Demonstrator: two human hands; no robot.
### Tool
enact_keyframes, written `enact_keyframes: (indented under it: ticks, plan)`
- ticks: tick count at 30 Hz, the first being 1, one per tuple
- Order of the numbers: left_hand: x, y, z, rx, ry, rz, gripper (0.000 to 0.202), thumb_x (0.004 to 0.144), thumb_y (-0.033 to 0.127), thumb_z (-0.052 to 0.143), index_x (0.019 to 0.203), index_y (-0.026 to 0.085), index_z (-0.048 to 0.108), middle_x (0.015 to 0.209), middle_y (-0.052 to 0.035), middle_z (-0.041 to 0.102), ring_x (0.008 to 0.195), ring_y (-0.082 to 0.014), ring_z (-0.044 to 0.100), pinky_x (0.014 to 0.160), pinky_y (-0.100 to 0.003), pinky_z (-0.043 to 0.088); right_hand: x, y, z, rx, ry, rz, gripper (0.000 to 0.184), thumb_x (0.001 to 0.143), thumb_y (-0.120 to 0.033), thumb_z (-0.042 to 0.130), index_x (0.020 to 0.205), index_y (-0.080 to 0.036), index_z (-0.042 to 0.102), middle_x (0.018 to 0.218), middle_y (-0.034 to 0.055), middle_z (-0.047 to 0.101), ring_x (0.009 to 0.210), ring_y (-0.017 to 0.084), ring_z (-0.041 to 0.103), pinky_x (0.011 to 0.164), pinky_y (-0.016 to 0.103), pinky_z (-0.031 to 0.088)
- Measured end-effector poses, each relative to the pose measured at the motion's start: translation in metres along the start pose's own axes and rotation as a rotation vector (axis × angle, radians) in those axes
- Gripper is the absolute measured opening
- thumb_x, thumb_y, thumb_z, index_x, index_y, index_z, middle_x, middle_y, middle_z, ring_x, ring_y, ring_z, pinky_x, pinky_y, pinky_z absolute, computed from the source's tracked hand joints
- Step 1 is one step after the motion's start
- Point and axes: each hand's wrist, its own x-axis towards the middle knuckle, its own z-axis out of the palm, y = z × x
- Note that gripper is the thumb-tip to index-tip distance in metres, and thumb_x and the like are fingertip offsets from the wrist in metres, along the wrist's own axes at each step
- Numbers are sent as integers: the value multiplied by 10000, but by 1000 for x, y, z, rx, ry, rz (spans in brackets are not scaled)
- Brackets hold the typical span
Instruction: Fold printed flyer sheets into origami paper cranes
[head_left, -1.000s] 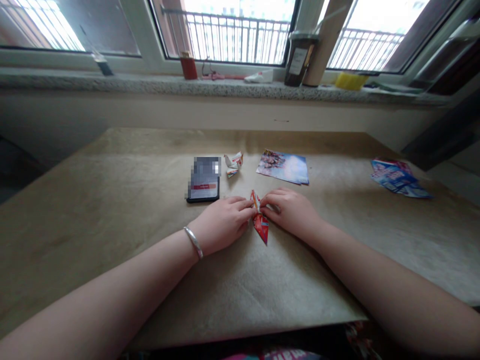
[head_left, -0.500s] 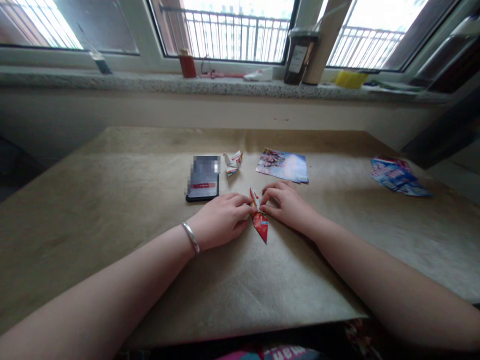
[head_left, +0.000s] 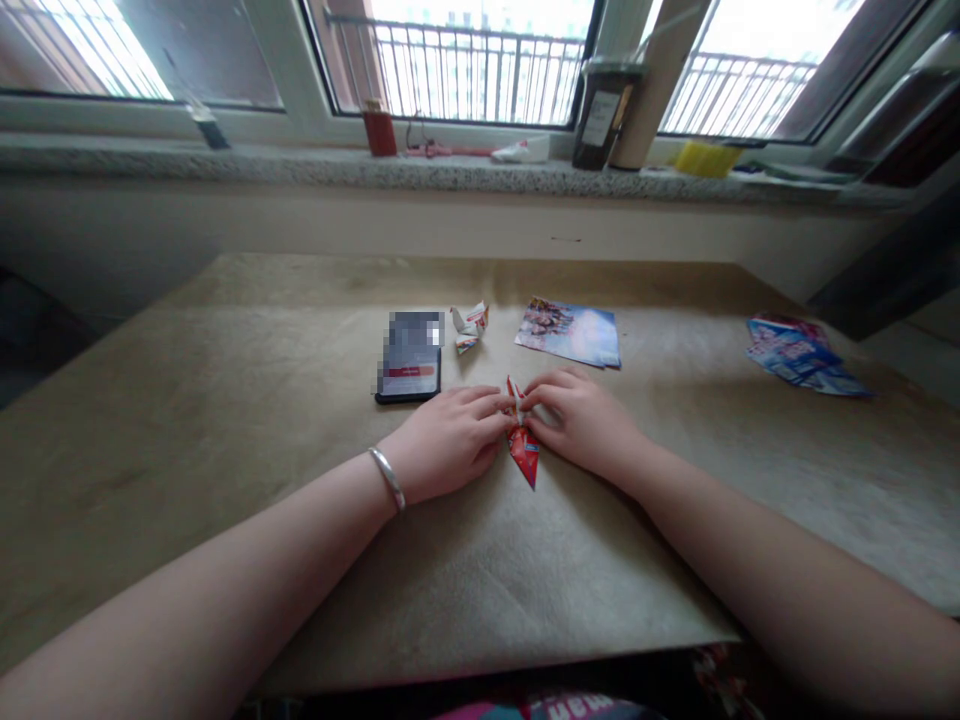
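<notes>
A narrow folded piece of red and white printed paper (head_left: 523, 455) lies on the table in front of me, one pointed end toward me. My left hand (head_left: 459, 440), with a silver bangle at the wrist, grips its left edge with the fingertips. From the other side, the thumb and index finger of my right hand (head_left: 581, 420) pinch its upper part. The fingertips of both hands nearly meet over the paper and cover its middle. Beyond my left hand stands a small folded paper figure (head_left: 470, 326), white with coloured print.
A phone (head_left: 411, 355) with a blurred screen lies left of the paper figure. Flat blue printed sheets (head_left: 571, 332) are behind my right hand, and more printed sheets (head_left: 806, 352) lie far right. The windowsill (head_left: 300, 165) holds a red container (head_left: 379, 130) and a dark jar (head_left: 602, 115).
My right hand's fingers have closed in on the folded paper from the right and now pinch its upper part. The left hand stays at its left edge.
</notes>
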Motion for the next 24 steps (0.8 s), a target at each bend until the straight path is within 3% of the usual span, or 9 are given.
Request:
enact_keyframes:
  ticks: [4,11,18,24]
  plan:
    - [1,2,0,22,29,5,370,822,147,495,1185,170,560,1363,-106,478,1265,-261,431,1028,-443,418,-1,-5,-6,-123,0,-74,118,822,-249,584,843,-218,696,967,52,675,963,223,529,860,347,435]
    - [3,1,5,-21,-17,18,332,861,136,451,1182,134,537,1321,-112,528,1303,-221,401,1072,-414,383,1,-11,-11,-235,-79,-159,190,873,-232,503,830,-201,684,815,53,679,872,207,539,793,317,422]
    - [3,0,5,-85,-45,-3,359,844,155,487,1197,106,528,1319,-123,531,1261,-199,461,1063,-352,399,2,-16,-15,-256,-161,-142,174,850,-209,524,826,-180,694,833,68,684,840,205,555,753,306,426]
    - [2,-3,4,-73,-100,-1,405,847,176,511,1249,122,517,1354,-113,502,1283,-205,435,1080,-361,371,2,-11,-12,-188,-177,-88,173,827,-225,561,834,-212,734,836,45,703,801,189,599,784,307,425]
